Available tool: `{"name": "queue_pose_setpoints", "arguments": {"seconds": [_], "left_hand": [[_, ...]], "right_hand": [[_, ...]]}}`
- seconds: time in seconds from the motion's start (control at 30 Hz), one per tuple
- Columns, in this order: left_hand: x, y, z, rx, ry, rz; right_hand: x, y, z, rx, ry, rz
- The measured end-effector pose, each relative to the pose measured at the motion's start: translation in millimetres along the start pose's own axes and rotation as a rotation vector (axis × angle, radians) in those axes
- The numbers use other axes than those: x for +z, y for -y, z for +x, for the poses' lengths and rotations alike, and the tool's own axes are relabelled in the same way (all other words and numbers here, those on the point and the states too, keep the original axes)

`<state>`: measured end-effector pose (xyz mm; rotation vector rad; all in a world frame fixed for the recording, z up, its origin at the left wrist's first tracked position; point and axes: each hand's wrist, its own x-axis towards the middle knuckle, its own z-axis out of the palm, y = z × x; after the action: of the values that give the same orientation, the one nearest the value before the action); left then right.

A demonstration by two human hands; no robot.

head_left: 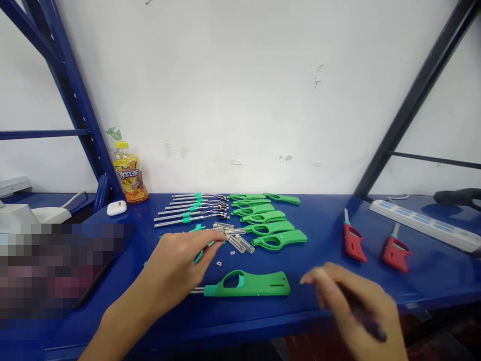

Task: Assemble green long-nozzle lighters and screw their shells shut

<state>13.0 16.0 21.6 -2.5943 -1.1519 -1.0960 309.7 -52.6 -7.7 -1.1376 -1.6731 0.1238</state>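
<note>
A green lighter [259, 284] with a metal tube lies flat near the table's front edge, between my hands. My left hand [184, 255] is above its tube, thumb and fingertips pinched together beside the clear fuel tubes [244, 244]; whatever is between them is too small to make out. To the right of the lighter, my right hand [349, 301] is curled around a dark screwdriver-like tool [370, 325], partly blurred. Green handle shells [280, 239] lie stacked behind, with metal rods with wires [173, 220] to their left. Small white pieces [219, 263] rest near my left fingertips.
Two red lighters [353, 243] lie at the right, before a white power strip [424, 225]. A drink bottle [130, 175] and a white case [116, 208] stand at the back left of the blue table [319, 225]. Blue shelf posts rise at the left.
</note>
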Motion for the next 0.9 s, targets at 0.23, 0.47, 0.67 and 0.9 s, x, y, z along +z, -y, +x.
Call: {"name": "queue_pose_setpoints", "arguments": {"seconds": [0.23,0.47,0.67,0.9], "left_hand": [[18.3,-40,4,-0.070,0.103,-0.390],[36.2,-41,5,-0.160,0.061,-0.494],[39.7,-46,8,-0.119,0.028,-0.523],[41.8,-48,2,-0.088,0.091,-0.542]], "right_hand": [[-34,36,65,0.219,-0.093,0.692],[-46,57,83,0.198,-0.093,1.062],[1,49,84,0.234,0.096,1.362],[32,45,86,0.338,0.236,1.555]]}}
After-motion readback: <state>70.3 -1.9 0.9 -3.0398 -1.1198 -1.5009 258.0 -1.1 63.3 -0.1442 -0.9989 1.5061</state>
